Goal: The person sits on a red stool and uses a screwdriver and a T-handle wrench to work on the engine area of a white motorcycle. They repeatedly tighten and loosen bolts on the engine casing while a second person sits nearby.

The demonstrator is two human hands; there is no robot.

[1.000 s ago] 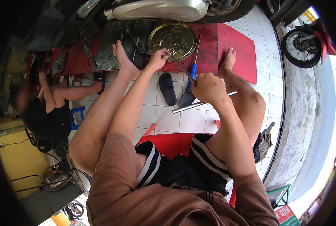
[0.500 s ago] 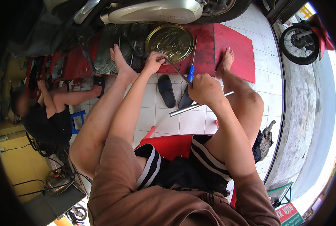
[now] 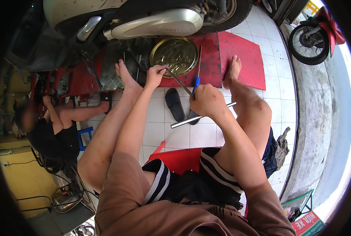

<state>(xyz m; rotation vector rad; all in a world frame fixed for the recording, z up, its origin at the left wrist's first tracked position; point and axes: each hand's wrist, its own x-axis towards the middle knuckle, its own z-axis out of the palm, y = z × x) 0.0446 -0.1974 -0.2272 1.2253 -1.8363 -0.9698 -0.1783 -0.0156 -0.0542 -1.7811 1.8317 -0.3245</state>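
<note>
My right hand is closed around a T-handle wrench, whose bright metal crossbar sticks out on both sides below the fist. The wrench's dark shaft slants up and left to my left hand. There my left fingers pinch the shaft's far end, beside the near rim of a round golden tray with small metal parts in it. Just beyond my right fist, a long screwdriver with a blue handle lies pointing away, its handle partly hidden by the hand.
A silver-and-dark motorbike stands across the far side of a red platform. Black sandals lie on the tiles between my feet. At the left, another person sits low. A red motorbike stands far right.
The whole view has shifted, so the scene sits a little lower and further left. Both hands keep the same hold on the wrench.
</note>
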